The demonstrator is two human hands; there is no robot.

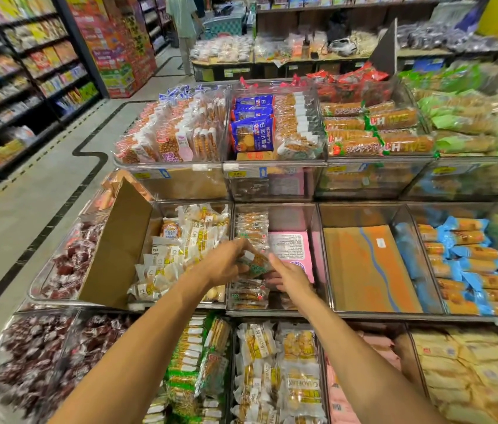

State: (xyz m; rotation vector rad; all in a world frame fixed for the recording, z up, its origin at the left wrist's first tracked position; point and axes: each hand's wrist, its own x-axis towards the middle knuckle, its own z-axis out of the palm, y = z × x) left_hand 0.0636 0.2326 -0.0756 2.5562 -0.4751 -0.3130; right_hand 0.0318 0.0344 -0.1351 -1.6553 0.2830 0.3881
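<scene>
Both my arms reach into a clear plastic bin in the middle tier of a snack display. My left hand grips a small clear-wrapped biscuit packet with green print, held above the stacked packets in that bin. My right hand is next to the packet's right end, fingers stretched toward it over a pink box lying in the same bin. Whether the right fingers touch the packet is unclear.
Left of the bin a brown cardboard flap stands upright beside white-and-yellow packets. To the right lies an orange cardboard sheet, then blue-wrapped rolls. More snack bins sit above and below. A person stands in the far aisle.
</scene>
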